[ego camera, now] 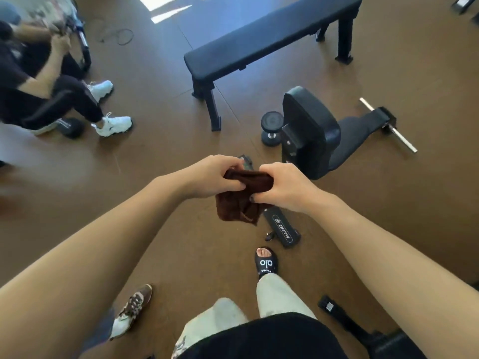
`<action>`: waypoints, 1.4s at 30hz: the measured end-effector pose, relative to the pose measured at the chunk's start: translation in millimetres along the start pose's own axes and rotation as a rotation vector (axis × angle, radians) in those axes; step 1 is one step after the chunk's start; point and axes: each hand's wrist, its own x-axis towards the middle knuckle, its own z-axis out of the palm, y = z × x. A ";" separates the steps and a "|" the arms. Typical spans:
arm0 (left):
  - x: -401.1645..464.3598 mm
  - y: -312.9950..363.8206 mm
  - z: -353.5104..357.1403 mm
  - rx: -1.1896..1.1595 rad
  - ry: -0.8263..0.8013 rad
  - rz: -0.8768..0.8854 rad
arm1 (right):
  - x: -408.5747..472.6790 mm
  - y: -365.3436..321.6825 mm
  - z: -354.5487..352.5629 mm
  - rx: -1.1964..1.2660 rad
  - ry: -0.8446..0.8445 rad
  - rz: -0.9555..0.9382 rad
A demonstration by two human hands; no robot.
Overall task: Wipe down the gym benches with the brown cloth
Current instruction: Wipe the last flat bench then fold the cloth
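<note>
The brown cloth (242, 203) hangs bunched in front of me, above the floor. My left hand (212, 176) grips its upper left edge and my right hand (283, 186) pinches its upper right edge. A long flat black gym bench (259, 40) stands ahead, beyond my hands. A second padded black bench piece (309, 130) sits closer on the right, with its frame running under the cloth to a foot marked BRTW (282, 226).
A black dumbbell (270, 128) lies between the two benches. A seated person (39, 81) in white shoes is at the left. A steel bar (388, 125) sticks out at the right. A loose sneaker (132, 310) lies near my feet on the brown floor.
</note>
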 end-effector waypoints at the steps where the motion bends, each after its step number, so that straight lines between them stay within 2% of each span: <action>1: 10.9 -8.1 -19.0 -0.003 -0.007 0.003 | 20.4 -7.2 -9.2 -0.012 -0.016 -0.001; 6: 66.1 -44.9 -115.0 -0.048 -0.026 0.048 | 121.0 -41.6 -52.7 0.036 -0.091 0.047; 12: 148.5 -121.0 -218.0 -0.017 -0.039 0.122 | 260.1 -68.0 -67.4 0.125 -0.133 0.166; 18: 231.9 -216.5 -320.6 0.012 -0.053 0.161 | 403.6 -97.0 -45.1 0.309 -0.071 0.308; 25: 311.0 -265.7 -417.1 0.015 -0.016 0.180 | 521.2 -124.6 -58.5 0.613 0.047 0.422; 31: 400.7 -301.7 -462.5 -0.014 0.031 0.141 | 616.1 -108.4 -76.9 0.841 0.140 0.474; 37: 517.1 -349.9 -478.3 -0.169 0.098 0.042 | 732.7 -51.4 -83.9 0.949 0.253 0.497; 39: 556.2 -369.4 -478.5 -0.200 0.163 0.012 | 767.4 -27.7 -85.4 0.929 0.344 0.548; 42: 615.7 -408.3 -478.7 -0.295 0.262 -0.095 | 821.6 12.9 -87.4 0.964 0.594 0.599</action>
